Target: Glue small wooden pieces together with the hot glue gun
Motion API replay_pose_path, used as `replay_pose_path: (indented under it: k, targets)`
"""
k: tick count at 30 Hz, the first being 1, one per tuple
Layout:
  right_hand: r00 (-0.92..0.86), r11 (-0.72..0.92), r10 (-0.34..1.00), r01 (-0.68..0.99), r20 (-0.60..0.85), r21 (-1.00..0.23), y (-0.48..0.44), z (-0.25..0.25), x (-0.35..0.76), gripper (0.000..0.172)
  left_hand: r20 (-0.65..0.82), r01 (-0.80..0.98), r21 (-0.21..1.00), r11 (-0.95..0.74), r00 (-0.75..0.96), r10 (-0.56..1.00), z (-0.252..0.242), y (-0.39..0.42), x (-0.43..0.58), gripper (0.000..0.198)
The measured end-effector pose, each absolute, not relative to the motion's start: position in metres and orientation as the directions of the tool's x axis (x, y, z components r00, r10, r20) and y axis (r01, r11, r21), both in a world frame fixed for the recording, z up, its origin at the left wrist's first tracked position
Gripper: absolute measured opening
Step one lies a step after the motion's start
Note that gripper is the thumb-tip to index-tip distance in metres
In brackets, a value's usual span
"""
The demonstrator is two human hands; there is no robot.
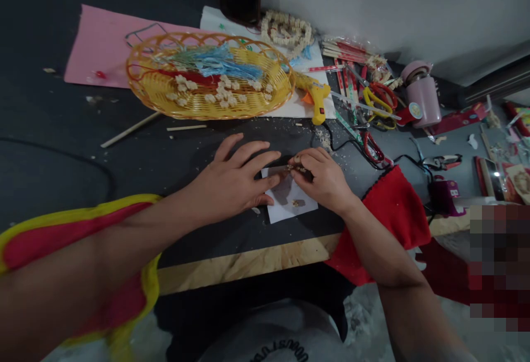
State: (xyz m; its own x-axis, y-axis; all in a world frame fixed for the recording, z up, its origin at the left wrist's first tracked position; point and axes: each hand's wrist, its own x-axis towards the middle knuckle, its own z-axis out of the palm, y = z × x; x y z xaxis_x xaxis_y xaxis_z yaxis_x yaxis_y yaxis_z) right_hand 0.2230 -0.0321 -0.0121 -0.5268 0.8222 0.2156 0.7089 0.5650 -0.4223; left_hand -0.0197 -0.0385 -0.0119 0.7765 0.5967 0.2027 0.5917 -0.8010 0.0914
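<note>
"How does the left hand (pixel 234 184) sit?"
"Palm down, fingers spread, beside the white paper (pixel 281 211). The right hand (pixel 326 181) curls inward, fingers pinching a small tan piece (pixel 291 168)."
"And that piece?"
"Knobbly, partly hidden, at the paper's far edge. I can't tell whether the left touches it."

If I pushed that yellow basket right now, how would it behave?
The yellow basket is probably light, being woven with open loops, and fairly stiff, since it holds its oval shape. It looks too low and wide to tip easily.
</note>
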Motion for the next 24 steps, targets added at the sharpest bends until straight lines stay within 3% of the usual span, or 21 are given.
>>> replay_pose_path:
  k: [17,24]
  targets:
    - [-0.57,0.605,0.79,0.669,0.225,-0.431,-0.0328,-0.0107,0.2255,0.012,0.185,0.585,0.142,-0.798,0.776,0.602,-0.0107,-0.0397,-0.0197,0.033]
    - [-0.534,0.56,0.822,0.696,0.198,-0.449,-0.0339,-0.0143,0.2245,0.015,0.234,0.556,0.047,-0.83,0.802,0.55,-0.0141,-0.0395,-0.0173,0.03]
